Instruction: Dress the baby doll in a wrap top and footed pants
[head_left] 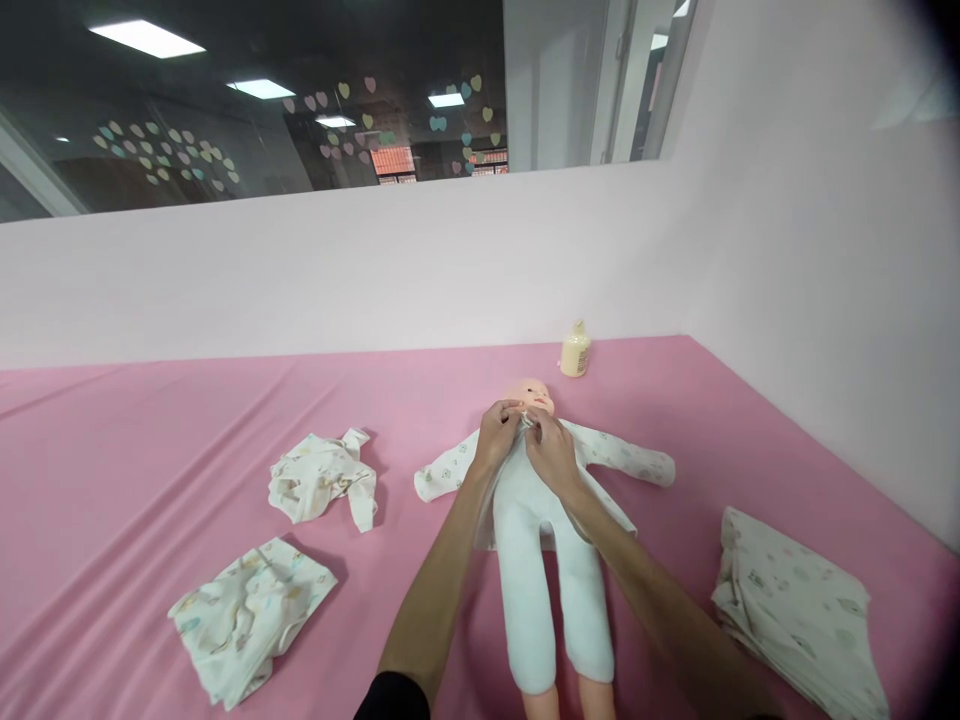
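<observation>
A baby doll (551, 615) lies on its back on a pink sheet (420, 400), its head toward the wall. Its arms are in the sleeves of a white patterned baby shirt (630, 460), whose sides lie spread beside the white body. At the doll's neck, my left hand (499, 430) pinches the shirt's collar. My right hand (551, 447) is closed on the collar too, just beside it. The fingers of both hands nearly meet under the doll's chin, and they partly hide the collar.
Left of the doll lie a crumpled patterned baby garment (322, 475) and a loosely folded patterned cloth (251, 615). A folded patterned cloth (802, 610) is at the right. Behind the doll's head stands a pale yellow pump bottle (575, 352), near the white wall (337, 280).
</observation>
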